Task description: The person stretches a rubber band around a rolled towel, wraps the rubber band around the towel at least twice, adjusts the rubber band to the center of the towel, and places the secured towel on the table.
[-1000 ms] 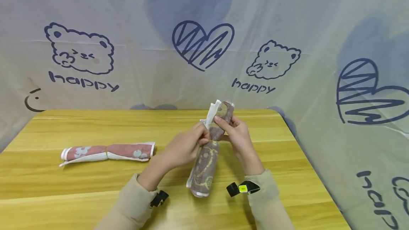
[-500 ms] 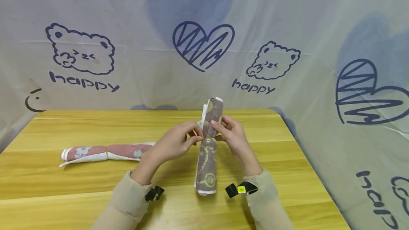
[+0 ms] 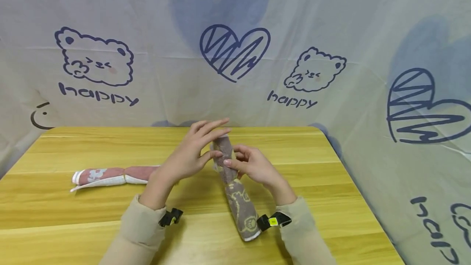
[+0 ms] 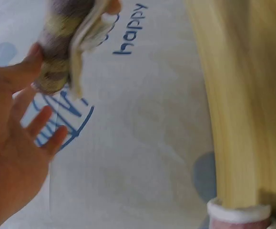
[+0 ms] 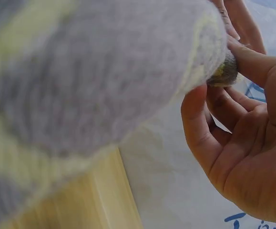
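A grey-purple rolled towel (image 3: pixel 241 205) with yellow patterns, narrowed at its middle by a tie, is held above the table at a slant. My right hand (image 3: pixel 257 167) pinches its upper half, thumb in front and fingers curled behind. At the far end, my left hand (image 3: pixel 189 152) touches the roll with its thumb while its fingers reach out straight. The left wrist view shows that thumb against the roll (image 4: pixel 59 43) and the fingers spread beyond it. In the right wrist view the near half of the towel (image 5: pixel 114 71) fills much of the picture.
A pink rolled towel (image 3: pixel 106 175), tied at its middle, lies on the wooden table (image 3: pixel 66 212) to the left, partly behind the left forearm. A printed cloth backdrop (image 3: pixel 165 93) rises behind the table and along its right side.
The left hand has let go of the tied middle and moved up to the towel's far end, its fingers straightening. The roll has swung, its far end leftward and near end rightward.
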`<state>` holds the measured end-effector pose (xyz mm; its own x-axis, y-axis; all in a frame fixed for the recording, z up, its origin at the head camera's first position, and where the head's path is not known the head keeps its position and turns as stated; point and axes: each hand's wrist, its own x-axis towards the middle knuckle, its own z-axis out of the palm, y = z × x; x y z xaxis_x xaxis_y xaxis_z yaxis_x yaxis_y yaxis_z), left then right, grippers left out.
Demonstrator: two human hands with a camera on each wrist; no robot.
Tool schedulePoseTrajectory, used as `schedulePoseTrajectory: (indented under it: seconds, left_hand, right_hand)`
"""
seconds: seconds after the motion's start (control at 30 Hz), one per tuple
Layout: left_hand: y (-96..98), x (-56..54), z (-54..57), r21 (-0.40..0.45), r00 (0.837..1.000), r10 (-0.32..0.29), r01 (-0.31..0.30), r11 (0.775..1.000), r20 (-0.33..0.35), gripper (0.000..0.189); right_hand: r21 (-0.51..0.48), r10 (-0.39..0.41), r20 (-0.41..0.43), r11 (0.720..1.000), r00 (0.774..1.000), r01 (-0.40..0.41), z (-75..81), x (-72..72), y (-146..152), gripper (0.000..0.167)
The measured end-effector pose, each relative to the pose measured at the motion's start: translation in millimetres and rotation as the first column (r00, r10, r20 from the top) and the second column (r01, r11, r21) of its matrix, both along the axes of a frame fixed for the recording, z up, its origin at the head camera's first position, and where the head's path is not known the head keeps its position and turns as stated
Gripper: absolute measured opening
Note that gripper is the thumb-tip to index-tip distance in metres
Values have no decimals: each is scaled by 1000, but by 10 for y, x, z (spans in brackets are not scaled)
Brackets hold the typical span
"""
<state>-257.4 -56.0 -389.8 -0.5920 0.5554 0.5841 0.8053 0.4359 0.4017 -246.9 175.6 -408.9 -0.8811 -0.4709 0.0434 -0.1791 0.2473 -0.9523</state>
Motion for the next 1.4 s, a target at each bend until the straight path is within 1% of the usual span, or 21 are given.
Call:
schedulePoseTrajectory:
  seconds: [0.07,0.13,0.17,0.23,0.33,0.43,0.57,0.67,0.73,0.8,0.87,0.97,1.03,1.1,1.17,1.23,1.27,1.3,1.33,1.4]
  left_hand:
    - [-58,29,27,-31,996,-17,20,999,82,60]
    - [-103,43,51,-31,985,-22,28,999,169,54]
    - [-119,46,62,-18,980,-26,30,999,199,50]
    - [-146,46,83,15,975,-21,18,1000,222,42]
    - [-196,51,106,75,976,9,-26,997,218,33]
    - [-268,83,93,131,975,51,-81,988,218,30]
    - [-380,141,0,195,966,134,-179,964,223,29]
    - [-438,174,-94,224,961,195,-237,945,196,30]
    - [-445,182,-156,225,961,220,-254,940,166,31]
    - [-425,183,-214,217,962,223,-254,942,158,32]
    - [-389,178,-267,195,960,215,-249,949,180,33]
    - [-333,162,-348,113,949,210,-241,964,237,33]
    - [-312,141,-404,30,941,210,-226,974,264,32]
    - [-309,117,-455,-60,941,208,-200,978,265,29]
    - [-326,93,-504,-136,946,201,-170,976,255,27]
    - [-355,72,-543,-187,951,195,-152,971,241,26]
    - [-373,70,-558,-205,950,198,-149,967,242,25]
    - [-392,72,-572,-226,947,208,-153,962,246,24]
    - [-411,81,-582,-242,942,217,-155,958,255,24]
    - [-451,110,-601,-284,932,243,-165,945,268,23]
  right_hand:
    - [13,26,-2,1000,1000,-26,-8,23,-43,44]
    - [11,26,1,1000,1000,-26,-11,41,-85,43]
    - [11,22,0,1000,1000,-22,-8,49,-107,43]
    - [4,12,5,1000,1000,-12,6,61,-152,42]
    - [13,2,-2,1000,1000,-2,38,85,-190,45]
    - [62,13,-38,998,999,-10,52,129,-145,51]
    - [162,59,-104,986,993,-42,13,187,14,56]
    - [230,94,-141,971,986,-60,-49,222,142,53]
    - [256,96,-164,965,982,-52,-101,242,220,49]
    - [268,78,-183,963,980,-27,-168,253,297,43]
    - [269,53,-205,963,977,4,-229,252,366,38]
    - [300,21,-270,952,963,64,-315,226,459,33]
    - [332,3,-331,936,944,114,-368,195,505,32]
    - [370,-14,-393,913,919,172,-422,158,536,31]
    - [398,-36,-433,889,901,227,-476,120,552,28]
    - [428,-50,-461,862,886,272,-524,91,559,23]
    - [446,-50,-473,847,880,288,-546,82,563,22]
    - [472,-42,-477,831,878,296,-569,76,571,21]
    - [499,-28,-471,816,882,293,-589,77,580,22]
    - [549,20,-452,794,892,260,-625,96,612,30]
